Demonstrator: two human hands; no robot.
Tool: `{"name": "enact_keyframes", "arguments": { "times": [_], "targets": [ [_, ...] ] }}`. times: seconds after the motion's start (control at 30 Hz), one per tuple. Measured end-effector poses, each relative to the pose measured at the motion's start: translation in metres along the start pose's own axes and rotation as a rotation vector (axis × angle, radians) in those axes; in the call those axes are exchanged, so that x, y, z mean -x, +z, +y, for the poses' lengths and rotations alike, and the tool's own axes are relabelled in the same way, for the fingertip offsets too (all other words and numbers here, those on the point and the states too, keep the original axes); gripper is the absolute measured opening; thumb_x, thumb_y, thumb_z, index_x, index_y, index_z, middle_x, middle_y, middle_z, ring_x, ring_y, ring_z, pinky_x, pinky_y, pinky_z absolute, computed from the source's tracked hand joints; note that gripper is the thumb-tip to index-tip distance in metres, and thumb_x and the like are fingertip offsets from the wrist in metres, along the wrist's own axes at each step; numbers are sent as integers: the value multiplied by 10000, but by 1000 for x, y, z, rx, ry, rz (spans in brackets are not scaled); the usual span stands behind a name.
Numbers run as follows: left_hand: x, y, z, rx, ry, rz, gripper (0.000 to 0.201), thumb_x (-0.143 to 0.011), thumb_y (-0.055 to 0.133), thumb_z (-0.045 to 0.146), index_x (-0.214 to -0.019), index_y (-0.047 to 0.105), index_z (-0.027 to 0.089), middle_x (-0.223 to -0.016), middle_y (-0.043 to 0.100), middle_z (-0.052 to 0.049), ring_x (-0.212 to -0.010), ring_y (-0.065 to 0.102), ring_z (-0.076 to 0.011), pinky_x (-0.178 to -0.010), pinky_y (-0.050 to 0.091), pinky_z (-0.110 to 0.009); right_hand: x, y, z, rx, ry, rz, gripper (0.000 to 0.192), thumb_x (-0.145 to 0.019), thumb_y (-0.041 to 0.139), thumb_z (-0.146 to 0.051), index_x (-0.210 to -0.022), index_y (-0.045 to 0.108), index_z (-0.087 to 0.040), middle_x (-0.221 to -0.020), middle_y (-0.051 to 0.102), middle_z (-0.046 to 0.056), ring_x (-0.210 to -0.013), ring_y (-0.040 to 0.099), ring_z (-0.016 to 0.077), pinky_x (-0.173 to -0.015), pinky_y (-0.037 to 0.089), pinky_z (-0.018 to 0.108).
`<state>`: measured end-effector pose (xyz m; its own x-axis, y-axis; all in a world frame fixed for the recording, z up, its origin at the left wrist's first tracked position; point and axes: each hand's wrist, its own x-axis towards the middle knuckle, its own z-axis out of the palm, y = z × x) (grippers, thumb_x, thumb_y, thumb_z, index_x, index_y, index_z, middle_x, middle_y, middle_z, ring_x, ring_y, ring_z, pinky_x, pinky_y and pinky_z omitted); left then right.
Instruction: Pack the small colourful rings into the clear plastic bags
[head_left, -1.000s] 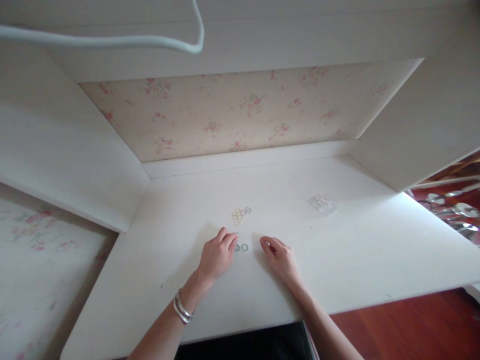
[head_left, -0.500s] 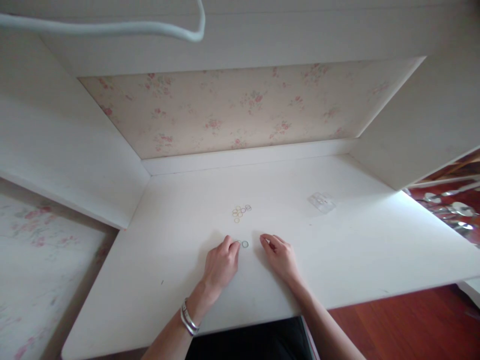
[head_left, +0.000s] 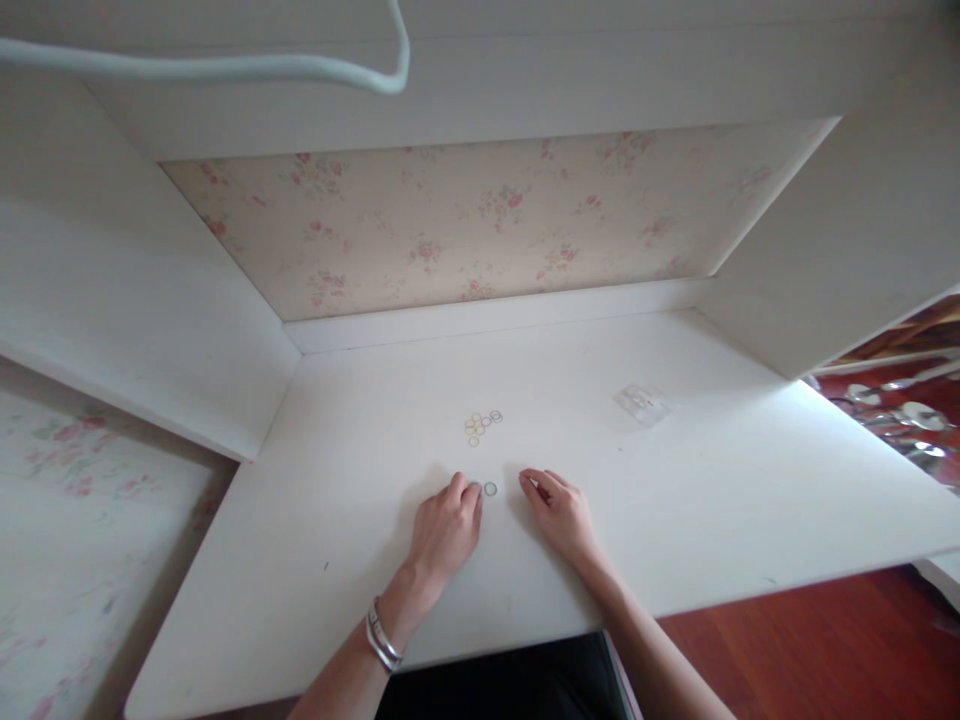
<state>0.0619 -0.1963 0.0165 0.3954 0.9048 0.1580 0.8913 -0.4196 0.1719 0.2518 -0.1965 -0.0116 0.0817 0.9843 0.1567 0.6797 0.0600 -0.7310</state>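
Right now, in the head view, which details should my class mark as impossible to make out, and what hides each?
All in the head view:
- Left hand: its fingertips and any ring between them, hidden by its own knuckles.
- Right hand: its palm, hidden by curled fingers.
- Ring cluster: exact count, too small and overlapping.
- Clear plastic item: any contents, too small and blurred.
- White tube: its ends, cut off by the picture's edges.

A shiny, double-banded, silver-coloured metal bracelet (head_left: 382,640) circled the wrist (head_left: 409,594) behind the left fingers (head_left: 472,496). Both forearms (head_left: 660,655) were bare. Plain black cloth (head_left: 502,682) covered the lap, nearer the body than the fingers.
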Motion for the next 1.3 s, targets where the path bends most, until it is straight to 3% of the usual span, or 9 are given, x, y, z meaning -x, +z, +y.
{"name": "enact_keyframes", "arguments": {
  "times": [0.47, 0.67, 0.87, 1.0, 1.1, 1.3],
  "targets": [
    [2, -4, 2, 1, -30, -21, 253, -929, 351, 248, -897, 600, 223, -851, 563, -40, -677, 582, -149, -520, 386, -247, 1, -2, -1, 1, -10, 1, 317, -900, 406, -408, -921, 681, -252, -825, 674, 15, -659, 592, 123, -631, 427, 219],
    [7, -6, 1, 90, -85, 35, 216, -897, 407, 220, -996, 595, 255, -885, 575, -27, -691, 591, -134, -563, 433, -229, 0, -1, -1, 7, -7, 3, 333, -896, 401, -422, -919, 684, -246, -826, 675, 21, -642, 581, 121, -624, 426, 219],
    [16, -4, -32, 346, -213, 191, 188, -862, 436, 188, -968, 587, 227, -942, 590, -30, -795, 603, -143, -733, 476, -254, 2, 0, 0, 8, -3, -5, 327, -891, 405, -422, -913, 683, -251, -822, 671, 17, -645, 580, 125, -615, 421, 224],
    [22, 4, -59, 488, -279, 213, 212, -827, 428, 140, -922, 604, 209, -924, 598, -32, -796, 598, -152, -736, 478, -276, -3, -1, 0, 6, 25, -9, 352, -883, 395, -447, -891, 682, -243, -787, 659, 24, -609, 559, 133, -604, 426, 246],
    [25, 10, -68, 567, -312, 200, 228, -819, 418, 130, -909, 616, 200, -898, 600, -27, -723, 586, -136, -699, 476, -271, -18, -1, -5, 61, -6, -54, 338, -882, 392, -426, -923, 676, -248, -775, 641, 18, -631, 556, 133, -619, 422, 251],
    [23, 13, -75, 674, -352, 215, 220, -804, 430, 132, -874, 631, 189, -881, 614, -25, -688, 578, -123, -683, 465, -258, -67, 10, -18, 304, -80, -156, 336, -882, 425, -336, -1175, 580, -277, -907, 614, 31, -730, 577, 141, -627, 392, 244]
  ]
}}
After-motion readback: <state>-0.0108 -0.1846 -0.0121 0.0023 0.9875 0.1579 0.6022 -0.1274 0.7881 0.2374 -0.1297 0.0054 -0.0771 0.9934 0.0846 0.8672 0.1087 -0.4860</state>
